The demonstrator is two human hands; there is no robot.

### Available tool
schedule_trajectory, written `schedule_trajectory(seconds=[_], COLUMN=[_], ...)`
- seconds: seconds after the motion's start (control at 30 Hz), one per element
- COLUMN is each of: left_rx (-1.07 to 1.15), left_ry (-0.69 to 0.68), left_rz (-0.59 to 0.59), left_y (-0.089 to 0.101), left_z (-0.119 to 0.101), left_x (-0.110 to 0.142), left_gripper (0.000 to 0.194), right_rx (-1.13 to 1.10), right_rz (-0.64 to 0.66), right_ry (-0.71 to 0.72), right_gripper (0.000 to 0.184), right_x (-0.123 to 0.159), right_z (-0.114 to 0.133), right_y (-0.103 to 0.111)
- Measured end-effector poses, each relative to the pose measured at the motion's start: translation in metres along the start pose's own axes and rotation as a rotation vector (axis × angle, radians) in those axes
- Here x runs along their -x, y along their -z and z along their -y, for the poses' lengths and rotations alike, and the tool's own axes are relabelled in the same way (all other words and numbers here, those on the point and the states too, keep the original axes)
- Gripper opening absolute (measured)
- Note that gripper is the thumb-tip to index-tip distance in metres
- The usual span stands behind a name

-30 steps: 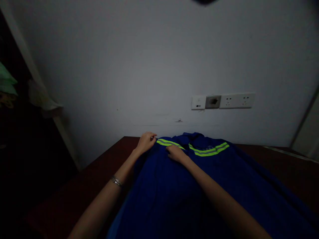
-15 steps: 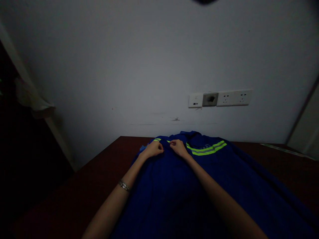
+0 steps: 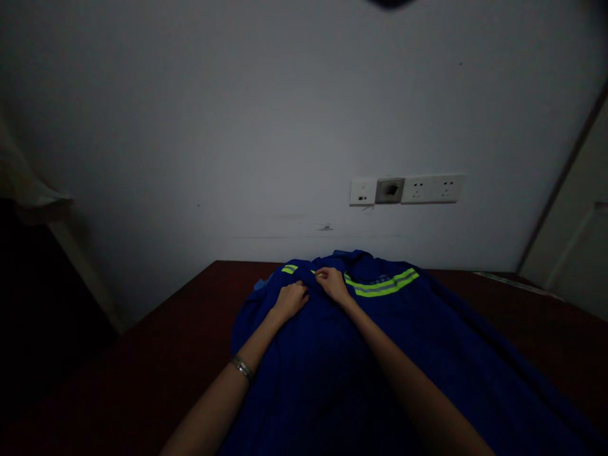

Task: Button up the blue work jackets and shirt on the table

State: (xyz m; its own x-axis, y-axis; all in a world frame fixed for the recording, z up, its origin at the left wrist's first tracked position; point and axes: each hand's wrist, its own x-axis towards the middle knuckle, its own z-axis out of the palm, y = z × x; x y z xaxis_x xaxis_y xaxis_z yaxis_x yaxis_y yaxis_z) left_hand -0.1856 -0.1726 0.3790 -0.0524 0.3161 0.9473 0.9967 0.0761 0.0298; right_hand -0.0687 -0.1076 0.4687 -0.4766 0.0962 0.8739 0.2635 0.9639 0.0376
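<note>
A blue work jacket with yellow-green and grey reflective strips lies spread over the dark red table, its far end close to the wall. My left hand, a silver bracelet on its wrist, is closed on the jacket front just below the chest strip. Slightly farther away and to the right, my right hand pinches the jacket cloth at the strip. Both hands are close together, with a small gap between them. The fingertips partly hide the cloth they grip.
The dark red tabletop shows left of the jacket. White wall sockets and a grey switch plate are on the wall behind. A pale cloth hangs at the far left. A thin strip lies on the table at right.
My left hand has come slightly nearer to me and turned its knuckles up. My right hand stays at the strip. The whole view has shifted, so wall and jacket appear farther left.
</note>
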Motion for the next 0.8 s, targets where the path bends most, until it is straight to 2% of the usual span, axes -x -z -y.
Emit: schedule_trajectory(seconds=[0.2, 0.37, 0.6, 0.8], left_rx=[0.005, 0.125, 0.376, 0.336], left_ry=[-0.030, -0.049, 0.031, -0.051], left_rz=[-0.035, -0.167, -0.319, -0.432], left_y=[-0.006, -0.012, -0.016, -0.011], left_z=[0.003, 0.006, 0.008, 0.003], left_x=[0.002, 0.001, -0.004, 0.001], left_gripper=[0.021, 0.021, 0.018, 0.017], right_rx=[-0.032, -0.060, -0.162, -0.162], right_rz=[0.013, 0.018, 0.026, 0.020], right_ry=[-0.012, -0.020, -0.076, -0.061], right_gripper=[0.024, 0.024, 0.024, 0.024], right_x=[-0.001, -0.002, -0.006, -0.007], right_z=[-0.002, -0.001, 0.003, 0.010], right_y=[0.000, 0.001, 0.008, 0.011])
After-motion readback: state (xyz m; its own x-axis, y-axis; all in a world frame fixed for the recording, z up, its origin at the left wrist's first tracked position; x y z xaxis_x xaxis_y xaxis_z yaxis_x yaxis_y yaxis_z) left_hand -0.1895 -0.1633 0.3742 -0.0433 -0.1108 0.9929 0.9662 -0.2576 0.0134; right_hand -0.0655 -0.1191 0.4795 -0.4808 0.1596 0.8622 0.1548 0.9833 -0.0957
